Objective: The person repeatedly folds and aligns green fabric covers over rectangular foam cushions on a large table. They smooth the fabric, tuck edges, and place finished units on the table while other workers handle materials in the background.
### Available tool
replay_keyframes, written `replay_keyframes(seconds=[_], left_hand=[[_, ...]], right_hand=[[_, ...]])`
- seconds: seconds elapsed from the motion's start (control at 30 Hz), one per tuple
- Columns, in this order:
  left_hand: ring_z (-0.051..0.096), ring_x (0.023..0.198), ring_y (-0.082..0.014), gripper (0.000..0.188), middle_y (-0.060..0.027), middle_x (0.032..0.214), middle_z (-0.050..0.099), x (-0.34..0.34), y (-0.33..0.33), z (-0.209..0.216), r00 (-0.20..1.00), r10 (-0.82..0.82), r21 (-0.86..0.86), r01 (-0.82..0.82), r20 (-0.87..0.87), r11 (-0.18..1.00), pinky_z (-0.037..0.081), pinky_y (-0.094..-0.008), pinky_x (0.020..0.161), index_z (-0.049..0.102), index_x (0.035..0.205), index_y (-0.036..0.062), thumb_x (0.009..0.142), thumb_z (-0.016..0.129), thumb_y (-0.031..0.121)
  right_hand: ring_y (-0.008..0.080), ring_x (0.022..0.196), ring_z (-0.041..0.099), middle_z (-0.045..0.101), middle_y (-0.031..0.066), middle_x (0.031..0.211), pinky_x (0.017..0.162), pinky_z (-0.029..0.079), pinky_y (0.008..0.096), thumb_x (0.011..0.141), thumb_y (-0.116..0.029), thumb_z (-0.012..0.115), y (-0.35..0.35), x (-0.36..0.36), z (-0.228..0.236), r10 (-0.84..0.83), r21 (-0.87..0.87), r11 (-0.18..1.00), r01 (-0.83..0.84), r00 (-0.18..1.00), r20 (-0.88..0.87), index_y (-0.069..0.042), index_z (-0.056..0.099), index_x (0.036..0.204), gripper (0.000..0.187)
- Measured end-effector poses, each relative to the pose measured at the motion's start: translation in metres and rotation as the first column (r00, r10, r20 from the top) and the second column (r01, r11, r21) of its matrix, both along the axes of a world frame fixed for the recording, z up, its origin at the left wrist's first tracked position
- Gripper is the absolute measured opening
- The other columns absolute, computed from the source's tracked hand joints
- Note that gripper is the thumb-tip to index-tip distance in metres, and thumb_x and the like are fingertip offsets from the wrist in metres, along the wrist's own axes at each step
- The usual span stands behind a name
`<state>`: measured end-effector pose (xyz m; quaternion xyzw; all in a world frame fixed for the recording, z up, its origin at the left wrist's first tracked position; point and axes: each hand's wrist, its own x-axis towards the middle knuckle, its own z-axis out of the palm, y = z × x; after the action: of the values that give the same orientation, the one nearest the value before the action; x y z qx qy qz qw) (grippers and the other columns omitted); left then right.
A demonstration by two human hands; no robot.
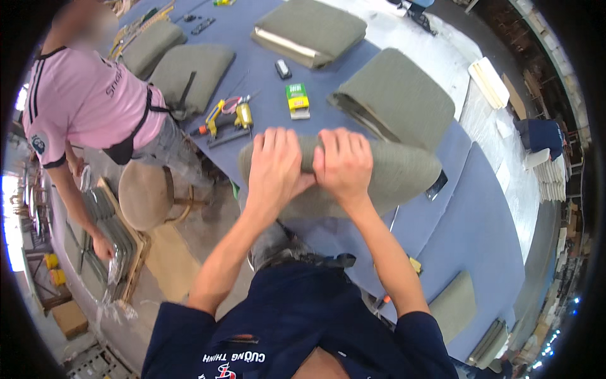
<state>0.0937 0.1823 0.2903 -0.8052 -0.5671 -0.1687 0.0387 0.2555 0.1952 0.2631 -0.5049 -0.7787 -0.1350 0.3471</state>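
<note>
Both my hands grip the near edge of a grey-green upholstered seat cushion that lies on the blue work table. My left hand clamps the fabric at the cushion's left part, fingers curled over the top. Right beside it and touching it, my right hand closes over the same edge. A yellow staple gun rests on the table just beyond my left hand, and a green and yellow box lies a little farther back.
Several more grey-green cushions lie around the table. A person in a pink shirt stands at the left, reaching down to stacked pieces by a round stool. Another cushion sits near my right elbow.
</note>
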Motion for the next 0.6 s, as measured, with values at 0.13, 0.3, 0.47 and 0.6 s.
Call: replay_keyframes(seconds=[0.13, 0.3, 0.47, 0.6], left_hand=[[0.065, 0.091, -0.0382, 0.058, -0.0212, 0.087, 0.066, -0.017, 0.026, -0.001, 0.987, -0.089, -0.228, 0.118, 0.136, 0.966, 0.050, -0.0473, 0.081, 0.062, 0.089, -0.0017, 0.064, 0.090, 0.042], [0.065, 0.081, -0.0437, 0.066, -0.0230, 0.076, 0.066, -0.030, 0.071, -0.011, 0.927, -0.334, -0.316, 0.373, 0.170, 0.872, 0.050, -0.0501, 0.072, 0.064, 0.076, -0.0046, 0.063, 0.091, 0.054], [0.056, 0.050, -0.0319, 0.065, -0.0161, 0.054, 0.058, -0.035, 0.121, -0.008, 0.820, -0.434, -0.662, 0.563, 0.372, 0.495, 0.045, -0.0464, 0.052, 0.055, 0.056, -0.0042, 0.063, 0.093, 0.049], [0.072, 0.074, -0.0391, 0.043, -0.0218, 0.079, 0.073, -0.034, 0.053, 0.019, 0.821, -0.461, -0.535, 0.570, 0.338, 0.624, 0.059, -0.0480, 0.071, 0.069, 0.072, -0.0011, 0.066, 0.089, 0.036]], right_hand=[[0.0263, 0.075, 0.061, 0.060, 0.0070, 0.081, 0.072, 0.048, 0.0422, 0.085, -0.027, 0.064, 0.016, -0.014, -0.016, -0.016, 0.037, 0.999, 0.016, 1.000, 0.007, -0.009, 0.061, 0.084, 0.018], [0.0279, 0.070, 0.063, 0.065, 0.0087, 0.073, 0.069, 0.047, 0.0415, 0.091, -0.026, 0.060, 0.019, -0.021, -0.014, -0.104, -0.101, 0.988, 0.115, 0.989, 0.107, -0.010, 0.064, 0.074, 0.024], [0.0334, 0.070, 0.068, 0.069, 0.0148, 0.072, 0.067, 0.050, 0.0490, 0.094, -0.026, 0.056, 0.041, -0.019, 0.003, -0.022, -0.275, 0.960, 0.061, 0.990, 0.142, -0.006, 0.067, 0.069, 0.034], [0.0419, 0.070, 0.066, 0.067, 0.0216, 0.072, 0.067, 0.052, 0.0553, 0.092, -0.029, 0.055, 0.015, -0.005, 0.056, 0.272, -0.544, 0.832, -0.111, 0.936, 0.225, -0.004, 0.068, 0.070, 0.036]])
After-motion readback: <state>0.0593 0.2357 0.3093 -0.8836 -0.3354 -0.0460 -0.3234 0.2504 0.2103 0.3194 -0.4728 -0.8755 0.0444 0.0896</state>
